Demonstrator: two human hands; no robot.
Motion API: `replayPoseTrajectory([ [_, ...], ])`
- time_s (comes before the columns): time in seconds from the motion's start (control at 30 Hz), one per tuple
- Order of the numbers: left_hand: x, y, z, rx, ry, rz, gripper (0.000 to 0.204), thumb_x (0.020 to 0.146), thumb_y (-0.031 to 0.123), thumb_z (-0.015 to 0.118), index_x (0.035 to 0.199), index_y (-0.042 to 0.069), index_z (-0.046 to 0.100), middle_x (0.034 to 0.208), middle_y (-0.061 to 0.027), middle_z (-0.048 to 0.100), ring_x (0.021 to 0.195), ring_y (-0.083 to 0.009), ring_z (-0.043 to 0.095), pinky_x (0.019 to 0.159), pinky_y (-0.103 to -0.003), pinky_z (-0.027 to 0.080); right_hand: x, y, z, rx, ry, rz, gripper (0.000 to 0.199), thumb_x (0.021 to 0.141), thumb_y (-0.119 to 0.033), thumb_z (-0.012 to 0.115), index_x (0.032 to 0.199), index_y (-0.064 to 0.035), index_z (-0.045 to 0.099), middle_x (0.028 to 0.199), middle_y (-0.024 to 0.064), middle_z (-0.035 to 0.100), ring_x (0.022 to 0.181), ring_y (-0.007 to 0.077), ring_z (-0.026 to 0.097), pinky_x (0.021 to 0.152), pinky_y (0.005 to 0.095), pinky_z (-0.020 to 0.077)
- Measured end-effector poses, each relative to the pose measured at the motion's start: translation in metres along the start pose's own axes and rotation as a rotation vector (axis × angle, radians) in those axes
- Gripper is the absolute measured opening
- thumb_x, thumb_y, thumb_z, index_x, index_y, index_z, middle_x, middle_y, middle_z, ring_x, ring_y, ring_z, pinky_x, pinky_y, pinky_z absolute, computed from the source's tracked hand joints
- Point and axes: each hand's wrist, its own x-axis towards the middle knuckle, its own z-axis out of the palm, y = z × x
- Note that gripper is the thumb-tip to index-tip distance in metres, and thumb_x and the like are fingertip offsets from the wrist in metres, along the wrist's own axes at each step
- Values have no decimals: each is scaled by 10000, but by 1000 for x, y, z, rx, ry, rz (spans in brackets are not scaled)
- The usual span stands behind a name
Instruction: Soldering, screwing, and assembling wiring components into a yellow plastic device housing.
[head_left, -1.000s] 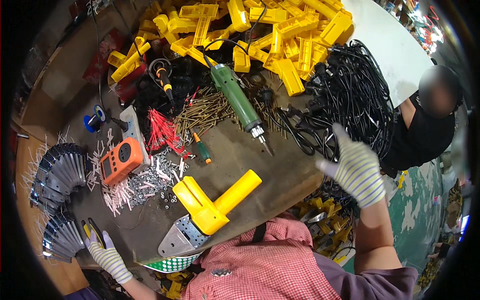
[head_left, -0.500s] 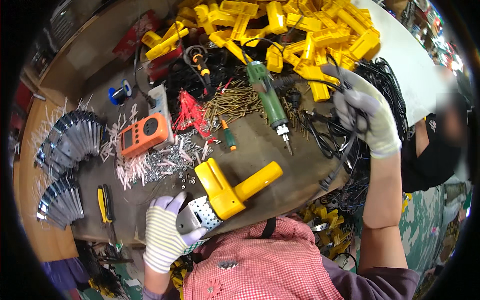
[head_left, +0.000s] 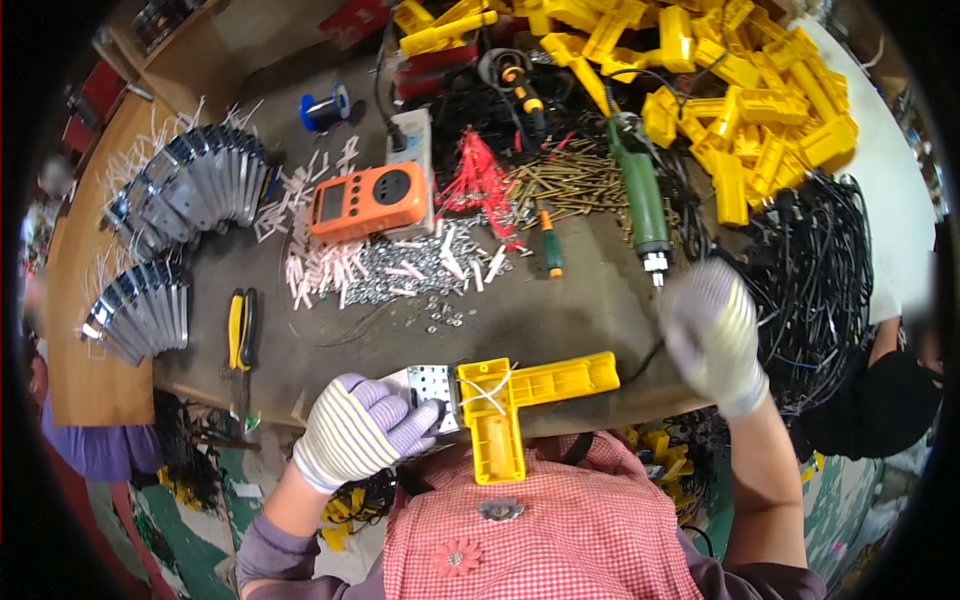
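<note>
Cluttered workbench, yellow L-shaped housing at near edge
Left hand pinches its metal plate; right hand blurred, well apart, grip unclear

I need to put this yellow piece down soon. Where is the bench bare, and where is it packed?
Bare bench lies between the screw pile and the yellow piece, running right toward the right hand. A smaller patch sits right of the pliers. The back is crowded: yellow parts, black cables, metal plates.
</note>
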Motion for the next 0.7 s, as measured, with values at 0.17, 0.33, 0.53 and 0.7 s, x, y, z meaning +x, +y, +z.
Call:
replayPoseTrajectory([
  [0.17, 21, -8, -4, -36, 167, -291, 336, 698, 203, 803, 1009, 108, 718, 836, -73, 604, 769, -283, 596, 705, -447, 463, -36, -57, 7, 140, -198, -128, 339, 652, -269, 763, 937, -93, 707, 902, 57, 608, 873, 287, 611, 776, 421, 510],
  [0.33, 44, -60, 25, 155, 74, -351, 216, 725, 130, 759, 929, 91, 700, 874, -98, 630, 847, -302, 614, 772, -430, 488, -45, -71, 25, 106, -179, 95, 365, 652, -303, 777, 948, -103, 703, 918, 42, 610, 875, 278, 611, 793, 452, 508],
  [0.53, 54, -70, 21, 187, -183, -305, 168, 693, 146, 742, 838, 80, 688, 832, -100, 634, 833, -296, 611, 784, -440, 489, -62, -54, 16, 289, -207, -114, 203, 682, -202, 762, 856, -133, 682, 864, 21, 637, 815, 246, 638, 776, 429, 536],
  [0.7, 60, -66, 21, 156, -182, -268, 120, 705, 145, 740, 798, 87, 691, 790, -105, 624, 813, -305, 611, 757, -441, 489, 23, -68, 0, 892, -86, 683, 96, 914, -72, 629, 1006, -49, 641, 792, 106, 644, 669, 268, 649, 648, 350, 524],
])
